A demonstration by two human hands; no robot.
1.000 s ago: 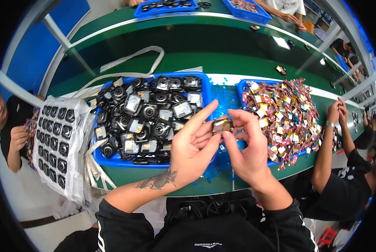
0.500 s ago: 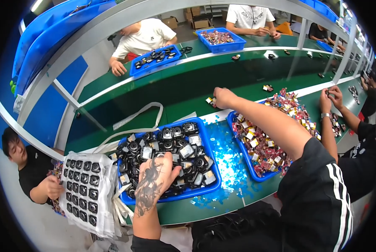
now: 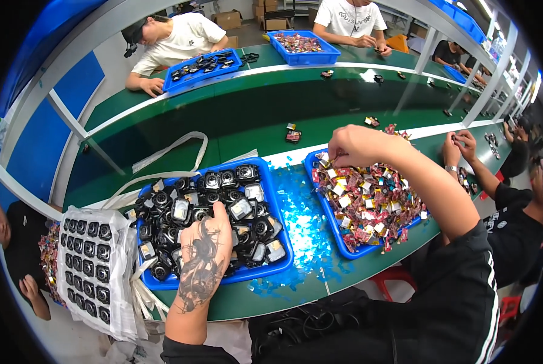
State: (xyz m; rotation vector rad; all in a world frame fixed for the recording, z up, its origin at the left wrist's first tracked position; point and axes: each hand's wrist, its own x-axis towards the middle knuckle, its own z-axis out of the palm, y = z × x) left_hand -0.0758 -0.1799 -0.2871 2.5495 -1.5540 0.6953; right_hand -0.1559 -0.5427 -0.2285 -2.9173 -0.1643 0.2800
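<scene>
The left hand (image 3: 206,255) lay palm down in the blue tray (image 3: 282,261) of small black camera parts (image 3: 226,179), its fingers curled into the heap; whether they had closed on a piece could not be told, since the back of the hand hid the fingertips. The right hand (image 3: 359,145) was bent over the far left corner of a second blue tray (image 3: 331,213), fingers pinched together among the small colourful flat parts (image 3: 374,203) piled there, though what they gripped, if anything, was too small to make out.

The two trays stood side by side on the green bench (image 3: 253,121), the camera tray to the left, with a scatter of pale blue film scraps (image 3: 302,218) on the bench between them. Just left of the camera tray lay a white sheet (image 3: 89,267) holding rows of black round parts, wrapped in clear plastic. A few small loose parts (image 3: 293,134) sat farther out on the bench.

Across the bench another person in a white shirt (image 3: 183,36) leaned over a blue tray (image 3: 202,65) of dark parts. To the right, a neighbour's hands (image 3: 459,145) worked close together over the bench.
</scene>
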